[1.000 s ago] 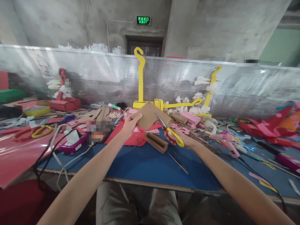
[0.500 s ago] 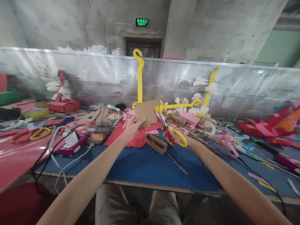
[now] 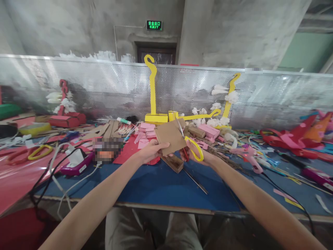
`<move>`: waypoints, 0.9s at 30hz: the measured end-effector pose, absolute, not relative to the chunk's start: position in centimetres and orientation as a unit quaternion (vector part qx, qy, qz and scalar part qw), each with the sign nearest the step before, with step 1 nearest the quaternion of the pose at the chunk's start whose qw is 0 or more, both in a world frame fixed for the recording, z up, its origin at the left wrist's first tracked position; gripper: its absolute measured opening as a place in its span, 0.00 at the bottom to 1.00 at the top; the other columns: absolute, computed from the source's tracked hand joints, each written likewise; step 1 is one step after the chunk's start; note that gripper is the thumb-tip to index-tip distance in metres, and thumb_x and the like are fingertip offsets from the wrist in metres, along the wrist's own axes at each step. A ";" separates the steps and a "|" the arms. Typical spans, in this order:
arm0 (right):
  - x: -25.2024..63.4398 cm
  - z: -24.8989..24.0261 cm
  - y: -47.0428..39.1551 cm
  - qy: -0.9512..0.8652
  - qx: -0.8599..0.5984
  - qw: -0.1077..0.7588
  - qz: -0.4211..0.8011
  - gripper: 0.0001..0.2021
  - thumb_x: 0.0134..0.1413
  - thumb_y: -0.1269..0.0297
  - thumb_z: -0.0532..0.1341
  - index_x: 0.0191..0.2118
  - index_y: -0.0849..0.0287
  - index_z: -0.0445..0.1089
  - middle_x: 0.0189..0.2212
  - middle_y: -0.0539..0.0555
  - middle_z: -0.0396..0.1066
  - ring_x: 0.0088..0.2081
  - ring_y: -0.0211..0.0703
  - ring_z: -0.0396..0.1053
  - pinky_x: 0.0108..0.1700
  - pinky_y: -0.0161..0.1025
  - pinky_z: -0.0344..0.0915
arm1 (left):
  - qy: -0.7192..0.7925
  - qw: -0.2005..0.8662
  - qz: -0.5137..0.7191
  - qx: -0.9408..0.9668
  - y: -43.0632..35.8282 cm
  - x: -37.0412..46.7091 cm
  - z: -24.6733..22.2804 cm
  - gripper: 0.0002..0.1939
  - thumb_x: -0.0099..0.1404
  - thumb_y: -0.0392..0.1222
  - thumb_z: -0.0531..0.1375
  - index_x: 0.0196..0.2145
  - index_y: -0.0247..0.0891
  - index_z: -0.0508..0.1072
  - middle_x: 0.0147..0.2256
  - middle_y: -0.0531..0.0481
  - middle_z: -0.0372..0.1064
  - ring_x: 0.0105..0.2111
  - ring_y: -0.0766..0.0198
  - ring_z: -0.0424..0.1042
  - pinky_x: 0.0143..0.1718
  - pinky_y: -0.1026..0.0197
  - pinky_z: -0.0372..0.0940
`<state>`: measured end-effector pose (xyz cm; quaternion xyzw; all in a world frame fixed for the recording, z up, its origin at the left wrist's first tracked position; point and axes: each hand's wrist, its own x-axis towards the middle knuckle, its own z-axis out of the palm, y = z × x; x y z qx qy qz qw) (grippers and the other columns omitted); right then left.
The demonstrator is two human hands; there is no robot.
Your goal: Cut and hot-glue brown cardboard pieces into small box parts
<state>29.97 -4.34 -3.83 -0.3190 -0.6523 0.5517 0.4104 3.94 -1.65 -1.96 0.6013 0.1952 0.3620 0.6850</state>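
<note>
A flat piece of brown cardboard is held up over the table, its lower left corner pinched by my left hand. My right hand is closed on scissors with a yellow and a red handle. The scissor blades lie across the right part of the cardboard and point up. Below the cardboard, a small open cardboard box rests on the blue table, partly covered. A thin metal rod lies beside the box.
Yellow hook-shaped stands rise at the back by a perforated metal panel. A pink glue gun lies to the right. A purple power strip, cables and red sheets are at the left.
The cardboard has moved right and down, tilted, and now meets the scissor blades. My left hand moved right with it. The whole view has shifted slightly.
</note>
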 end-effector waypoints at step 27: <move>29.9 -3.0 -5.4 -0.716 -0.342 0.403 0.455 0.28 0.60 0.31 0.54 0.40 0.54 0.65 0.30 0.51 0.69 0.26 0.40 0.67 0.26 0.37 0.64 | 0.179 0.695 0.370 0.590 -0.6 3.9 -2.9 0.18 0.61 0.45 0.71 0.45 0.30 0.78 0.44 0.33 0.80 0.39 0.53 0.81 0.37 0.59 0.75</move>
